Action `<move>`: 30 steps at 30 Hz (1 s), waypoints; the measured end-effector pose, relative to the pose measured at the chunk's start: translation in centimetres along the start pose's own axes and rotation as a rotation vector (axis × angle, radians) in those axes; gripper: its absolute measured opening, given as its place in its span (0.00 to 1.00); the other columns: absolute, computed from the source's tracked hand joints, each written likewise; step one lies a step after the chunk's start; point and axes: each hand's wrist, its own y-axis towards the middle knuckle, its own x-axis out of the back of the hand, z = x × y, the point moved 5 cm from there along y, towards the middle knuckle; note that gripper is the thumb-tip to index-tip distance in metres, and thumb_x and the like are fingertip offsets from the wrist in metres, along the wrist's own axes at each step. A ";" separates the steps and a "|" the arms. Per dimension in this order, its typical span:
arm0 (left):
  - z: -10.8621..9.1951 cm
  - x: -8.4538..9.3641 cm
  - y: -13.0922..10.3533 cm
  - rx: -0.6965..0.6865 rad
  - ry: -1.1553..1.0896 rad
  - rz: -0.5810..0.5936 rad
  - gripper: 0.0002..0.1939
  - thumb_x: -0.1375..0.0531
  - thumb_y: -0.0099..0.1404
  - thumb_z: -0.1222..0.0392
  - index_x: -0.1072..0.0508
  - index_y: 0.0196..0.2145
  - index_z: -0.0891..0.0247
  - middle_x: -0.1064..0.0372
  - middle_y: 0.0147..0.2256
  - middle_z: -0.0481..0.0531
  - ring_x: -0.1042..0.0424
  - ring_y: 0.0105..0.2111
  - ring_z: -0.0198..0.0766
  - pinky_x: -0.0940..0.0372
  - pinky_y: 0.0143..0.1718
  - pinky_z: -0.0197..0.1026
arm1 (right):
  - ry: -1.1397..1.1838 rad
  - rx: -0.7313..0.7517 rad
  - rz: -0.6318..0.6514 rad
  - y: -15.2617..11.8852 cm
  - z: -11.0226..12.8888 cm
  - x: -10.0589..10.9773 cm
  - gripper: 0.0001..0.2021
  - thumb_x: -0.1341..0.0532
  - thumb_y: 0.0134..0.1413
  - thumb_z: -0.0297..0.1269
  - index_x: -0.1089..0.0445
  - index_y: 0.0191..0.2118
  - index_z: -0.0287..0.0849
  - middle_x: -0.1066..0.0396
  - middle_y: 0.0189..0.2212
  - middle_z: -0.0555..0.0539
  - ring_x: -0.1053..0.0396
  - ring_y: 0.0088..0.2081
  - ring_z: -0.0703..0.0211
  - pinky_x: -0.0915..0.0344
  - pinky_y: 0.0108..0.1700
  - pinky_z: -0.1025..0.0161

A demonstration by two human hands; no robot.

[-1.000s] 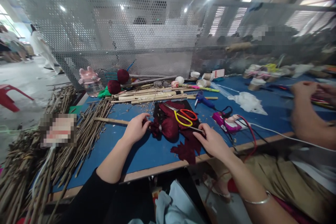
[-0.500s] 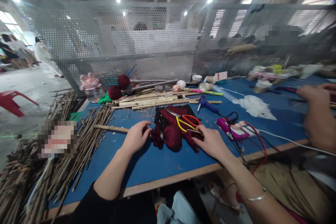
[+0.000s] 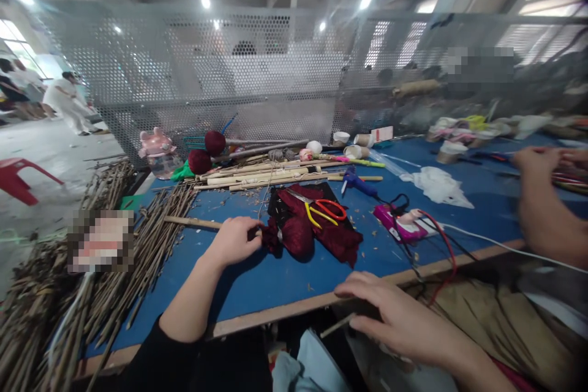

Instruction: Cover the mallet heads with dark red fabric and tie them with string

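Note:
My left hand point(image 3: 236, 240) is closed around a wooden stick point(image 3: 190, 221), beside the gathered end of a dark red cloth bundle point(image 3: 297, 239). More dark red cloth point(image 3: 337, 237) lies to the right of the bundle, partly over a black piece. Scissors with yellow and red handles point(image 3: 327, 211) rest on this cloth, blades toward the upper left. At the table's front edge, my right hand point(image 3: 383, 309) has its fingers spread. A short thin stick point(image 3: 337, 326) shows just past its thumb tip, below the edge; no fingers wrap round it.
Bundles of twigs point(image 3: 138, 257) cover the left side. Pale sticks point(image 3: 261, 176) and dark red balls point(image 3: 199, 161) lie at the back. On the right are a blue glue gun point(image 3: 362, 185), a purple power strip point(image 3: 399, 222) with cables, a plastic bag point(image 3: 441, 185) and another person's hand point(image 3: 539, 162).
My right hand has moved from the dark red cloth toward me and down past the table edge, and its fingers have spread. My left hand stays by the bundle.

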 end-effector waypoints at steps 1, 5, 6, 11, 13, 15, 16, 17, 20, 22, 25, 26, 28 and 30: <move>-0.3 -0.1 0.0 -0.013 0.052 0.053 0.10 0.47 0.59 0.60 0.27 0.35 0.60 0.28 0.33 0.52 0.31 0.35 0.41 0.41 0.36 0.39 | 0.022 0.000 -0.021 0.0 0.1 0.1 0.14 0.42 0.51 0.36 0.34 0.45 0.47 0.35 0.43 0.46 0.38 0.46 0.56 0.43 0.47 0.61; -1.5 1.1 0.7 0.005 0.210 0.078 0.11 0.49 0.61 0.58 0.28 0.31 0.61 0.28 0.31 0.54 0.30 0.33 0.42 0.42 0.33 0.39 | 0.083 0.016 -0.067 0.7 0.8 0.3 0.12 0.43 0.51 0.35 0.33 0.43 0.45 0.33 0.39 0.47 0.36 0.40 0.59 0.41 0.42 0.64; -1.9 1.9 1.1 0.022 0.231 0.037 0.11 0.50 0.62 0.57 0.28 0.32 0.61 0.28 0.31 0.55 0.30 0.33 0.42 0.42 0.32 0.39 | 0.089 0.026 -0.084 1.0 1.0 0.3 0.10 0.43 0.51 0.34 0.33 0.41 0.44 0.33 0.36 0.47 0.36 0.37 0.60 0.40 0.40 0.64; -4.1 7.2 2.6 0.132 0.103 -0.204 0.14 0.51 0.63 0.52 0.30 0.32 0.62 0.29 0.31 0.55 0.31 0.32 0.42 0.43 0.31 0.39 | 0.189 0.126 -0.197 2.9 2.8 0.7 0.07 0.43 0.52 0.36 0.31 0.34 0.41 0.32 0.28 0.49 0.37 0.30 0.63 0.40 0.33 0.66; -5.2 8.8 2.6 0.136 -0.117 -0.263 0.17 0.53 0.64 0.50 0.33 0.28 0.63 0.32 0.26 0.53 0.34 0.28 0.38 0.44 0.28 0.37 | 0.257 0.167 -0.242 3.8 3.3 1.4 0.07 0.43 0.51 0.38 0.31 0.30 0.40 0.33 0.26 0.50 0.37 0.29 0.63 0.40 0.32 0.66; -5.9 9.2 2.3 0.171 -0.458 -0.221 0.18 0.54 0.64 0.48 0.36 0.26 0.63 0.40 0.20 0.48 0.41 0.20 0.33 0.47 0.23 0.35 | 0.361 0.198 -0.362 5.1 3.7 3.0 0.09 0.42 0.52 0.41 0.32 0.32 0.41 0.32 0.27 0.49 0.36 0.30 0.62 0.39 0.33 0.65; -6.3 8.9 2.0 0.200 -0.656 -0.165 0.18 0.53 0.63 0.47 0.37 0.26 0.63 0.44 0.18 0.45 0.45 0.18 0.31 0.49 0.20 0.34 | 0.431 0.218 -0.450 5.9 4.0 4.0 0.10 0.42 0.51 0.43 0.33 0.35 0.42 0.32 0.30 0.49 0.35 0.32 0.61 0.38 0.36 0.65; -6.6 8.4 1.6 0.229 -0.853 -0.103 0.17 0.52 0.63 0.47 0.38 0.27 0.63 0.47 0.17 0.43 0.48 0.16 0.29 0.51 0.18 0.33 | 0.513 0.243 -0.536 6.8 4.2 4.9 0.13 0.41 0.50 0.44 0.34 0.40 0.43 0.32 0.34 0.47 0.34 0.36 0.60 0.38 0.39 0.63; -7.4 7.0 0.4 0.257 -1.290 -0.019 0.15 0.47 0.60 0.48 0.38 0.28 0.64 0.45 0.18 0.42 0.47 0.16 0.26 0.49 0.18 0.31 | 0.735 0.408 -0.586 10.4 6.0 6.2 0.28 0.38 0.45 0.48 0.43 0.52 0.46 0.37 0.47 0.43 0.38 0.48 0.56 0.42 0.50 0.59; -7.1 6.5 -0.2 0.259 -1.414 -0.083 0.15 0.43 0.57 0.49 0.37 0.27 0.66 0.41 0.19 0.44 0.42 0.17 0.26 0.46 0.20 0.30 | 0.846 0.555 -0.410 12.7 8.1 5.4 0.34 0.37 0.43 0.53 0.46 0.55 0.47 0.37 0.47 0.43 0.38 0.48 0.56 0.42 0.50 0.57; -5.6 6.4 -0.8 0.321 -1.487 -0.225 0.16 0.39 0.54 0.49 0.35 0.26 0.66 0.36 0.20 0.46 0.38 0.19 0.27 0.44 0.20 0.30 | 0.928 0.643 -0.065 14.2 10.5 2.2 0.38 0.38 0.41 0.56 0.49 0.56 0.45 0.34 0.35 0.48 0.35 0.38 0.59 0.38 0.43 0.59; -4.9 6.6 -1.1 0.344 -1.503 -0.283 0.15 0.38 0.53 0.50 0.34 0.27 0.66 0.35 0.21 0.46 0.37 0.19 0.27 0.43 0.20 0.30 | 0.919 0.620 0.033 14.2 10.8 1.0 0.38 0.37 0.41 0.55 0.48 0.56 0.44 0.34 0.32 0.49 0.35 0.35 0.60 0.38 0.40 0.61; -3.8 7.3 -1.5 0.369 -1.531 -0.408 0.15 0.36 0.50 0.52 0.33 0.29 0.65 0.32 0.23 0.46 0.35 0.21 0.28 0.42 0.20 0.29 | 0.870 0.534 0.138 13.5 10.6 -1.1 0.35 0.36 0.42 0.51 0.47 0.55 0.43 0.37 0.27 0.53 0.36 0.29 0.64 0.38 0.34 0.64; -3.2 8.4 -1.9 0.349 -1.566 -0.524 0.14 0.35 0.50 0.55 0.32 0.30 0.65 0.29 0.26 0.48 0.33 0.24 0.28 0.39 0.24 0.29 | 0.836 0.457 0.120 12.6 9.6 -2.1 0.31 0.37 0.45 0.49 0.45 0.53 0.42 0.38 0.25 0.54 0.39 0.25 0.67 0.40 0.30 0.66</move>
